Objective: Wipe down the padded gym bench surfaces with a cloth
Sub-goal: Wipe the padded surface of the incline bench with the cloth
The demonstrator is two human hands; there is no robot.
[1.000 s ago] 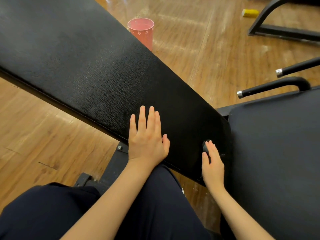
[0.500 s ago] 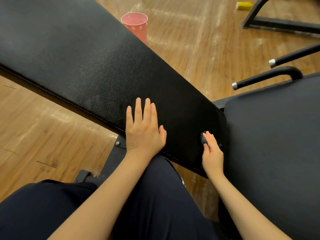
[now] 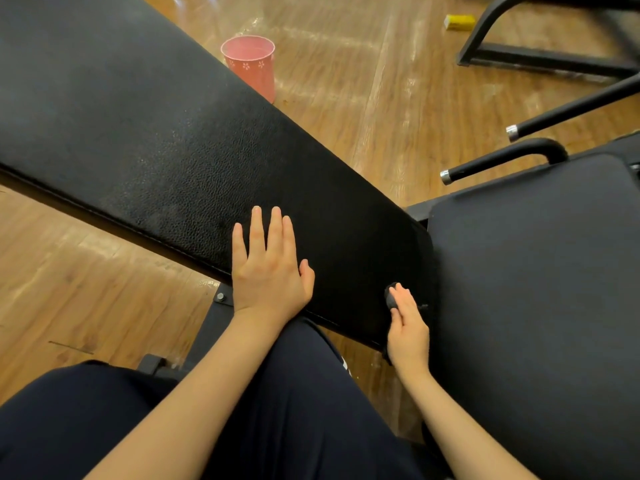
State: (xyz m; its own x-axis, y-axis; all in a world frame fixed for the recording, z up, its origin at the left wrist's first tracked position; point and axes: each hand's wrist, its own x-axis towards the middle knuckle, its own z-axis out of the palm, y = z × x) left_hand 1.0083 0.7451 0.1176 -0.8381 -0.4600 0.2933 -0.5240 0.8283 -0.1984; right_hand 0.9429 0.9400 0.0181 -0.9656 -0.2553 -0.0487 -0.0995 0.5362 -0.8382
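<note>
Right hand (image 3: 408, 327): curled round dark cloth (image 3: 391, 298), pressing it onto pad (image 3: 207, 140) corner to wipe.
Left hand (image 3: 268, 268): flat, fingers straight, empty; probably bracing pad.
Seat (image 3: 540, 271): just beside, seemingly unwiped.

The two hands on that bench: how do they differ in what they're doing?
The left hand lies flat with straight, spread fingers on the long backrest pad; the right hand is turned on edge, near the pad's end. The left hand holds nothing; the right hand holds a small dark cloth against the pad. Both are bare and touch the same black pad.
</note>
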